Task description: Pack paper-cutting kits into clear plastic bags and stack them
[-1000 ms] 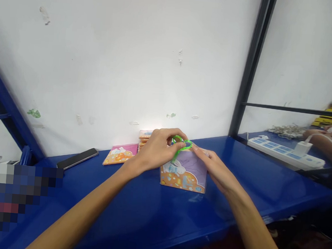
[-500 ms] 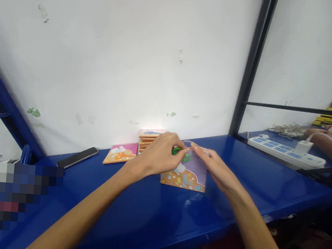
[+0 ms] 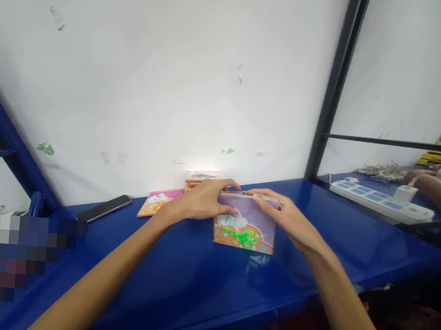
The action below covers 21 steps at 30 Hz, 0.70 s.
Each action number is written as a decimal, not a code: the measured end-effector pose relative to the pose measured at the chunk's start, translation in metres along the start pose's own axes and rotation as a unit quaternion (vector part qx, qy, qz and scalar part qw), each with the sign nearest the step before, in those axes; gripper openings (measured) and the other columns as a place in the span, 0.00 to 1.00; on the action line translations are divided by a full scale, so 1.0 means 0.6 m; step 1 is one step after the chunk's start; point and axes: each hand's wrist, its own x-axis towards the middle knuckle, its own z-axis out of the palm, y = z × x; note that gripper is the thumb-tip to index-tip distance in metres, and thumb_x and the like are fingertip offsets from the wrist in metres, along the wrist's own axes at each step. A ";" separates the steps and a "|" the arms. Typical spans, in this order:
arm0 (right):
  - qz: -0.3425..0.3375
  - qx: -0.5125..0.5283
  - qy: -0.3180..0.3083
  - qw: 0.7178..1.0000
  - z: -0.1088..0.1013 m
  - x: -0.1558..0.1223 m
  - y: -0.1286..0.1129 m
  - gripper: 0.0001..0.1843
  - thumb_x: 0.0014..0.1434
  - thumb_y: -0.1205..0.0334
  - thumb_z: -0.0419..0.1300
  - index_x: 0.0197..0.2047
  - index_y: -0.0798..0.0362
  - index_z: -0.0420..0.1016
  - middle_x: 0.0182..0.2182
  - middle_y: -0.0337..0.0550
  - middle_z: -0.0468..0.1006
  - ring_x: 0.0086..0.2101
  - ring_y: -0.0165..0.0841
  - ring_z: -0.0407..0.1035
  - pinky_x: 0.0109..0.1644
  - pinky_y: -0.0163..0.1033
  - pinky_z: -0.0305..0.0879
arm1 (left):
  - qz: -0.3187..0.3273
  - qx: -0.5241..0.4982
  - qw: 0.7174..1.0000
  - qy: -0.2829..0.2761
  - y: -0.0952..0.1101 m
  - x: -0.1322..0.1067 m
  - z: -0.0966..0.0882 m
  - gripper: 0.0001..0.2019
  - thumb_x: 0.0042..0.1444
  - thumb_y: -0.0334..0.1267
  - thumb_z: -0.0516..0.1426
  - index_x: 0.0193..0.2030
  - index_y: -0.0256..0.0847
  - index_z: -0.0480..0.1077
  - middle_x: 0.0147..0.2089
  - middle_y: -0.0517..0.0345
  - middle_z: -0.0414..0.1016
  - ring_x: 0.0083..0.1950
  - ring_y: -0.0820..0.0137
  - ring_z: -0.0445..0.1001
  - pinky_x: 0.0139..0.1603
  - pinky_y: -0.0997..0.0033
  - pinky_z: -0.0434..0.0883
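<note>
Your hands hold the bunny-print packet (image 3: 245, 219) upright

Your left hand (image 3: 198, 201) and right hand (image 3: 288, 218) both grip its top edge, steadying it on the blue bench (image 3: 181, 279); the green scissors (image 3: 238, 236) sit low against the packet's front.

I've got a glossy blue bench (image 3: 182, 269) carrying a smartphone (image 3: 104, 208), a pink rabbit-print packet (image 3: 160, 202), a stack of orange packets (image 3: 204, 176), a purple-and-orange packet (image 3: 243, 238) and a white power strip (image 3: 380, 203).
</note>
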 end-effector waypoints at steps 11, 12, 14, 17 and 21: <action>-0.032 -0.213 -0.048 0.975 -0.017 0.026 0.053 0.22 0.66 0.44 0.59 0.40 0.53 0.85 0.36 0.46 0.86 0.37 0.40 0.79 0.40 0.40 0.71 | -0.095 -0.221 0.965 -0.104 -0.089 -0.051 0.047 0.19 0.58 0.49 0.64 0.49 0.37 0.81 0.45 0.49 0.84 0.45 0.59 0.80 0.42 0.65 0.72; -0.036 -0.240 -0.064 0.968 -0.013 0.028 0.062 0.19 0.67 0.47 0.59 0.40 0.52 0.85 0.36 0.45 0.87 0.37 0.41 0.79 0.40 0.40 0.71 | -0.113 -0.236 0.962 -0.081 -0.102 -0.063 0.062 0.21 0.58 0.49 0.64 0.52 0.37 0.80 0.48 0.48 0.84 0.46 0.58 0.80 0.44 0.64 0.72; -0.042 -0.281 -0.078 0.956 -0.005 0.031 0.078 0.13 0.65 0.54 0.61 0.41 0.50 0.87 0.38 0.44 0.87 0.38 0.41 0.80 0.41 0.41 0.71 | -0.136 -0.206 0.969 -0.012 -0.123 -0.085 0.091 0.21 0.59 0.47 0.63 0.54 0.37 0.80 0.50 0.47 0.84 0.47 0.57 0.79 0.45 0.63 0.73; -0.049 -0.322 -0.072 0.943 0.002 0.032 0.090 0.11 0.63 0.60 0.62 0.39 0.47 0.88 0.39 0.43 0.88 0.40 0.43 0.80 0.44 0.42 0.70 | -0.129 -0.100 0.986 0.024 -0.143 -0.104 0.121 0.19 0.62 0.46 0.61 0.55 0.39 0.80 0.51 0.48 0.82 0.47 0.58 0.77 0.48 0.60 0.72; -0.057 -0.362 -0.078 0.927 -0.001 0.032 0.091 0.10 0.62 0.62 0.63 0.40 0.46 0.89 0.42 0.43 0.88 0.42 0.43 0.80 0.47 0.41 0.69 | -0.069 -0.006 0.994 0.085 -0.152 -0.110 0.141 0.16 0.64 0.45 0.59 0.54 0.42 0.81 0.52 0.47 0.75 0.52 0.58 0.74 0.55 0.57 0.71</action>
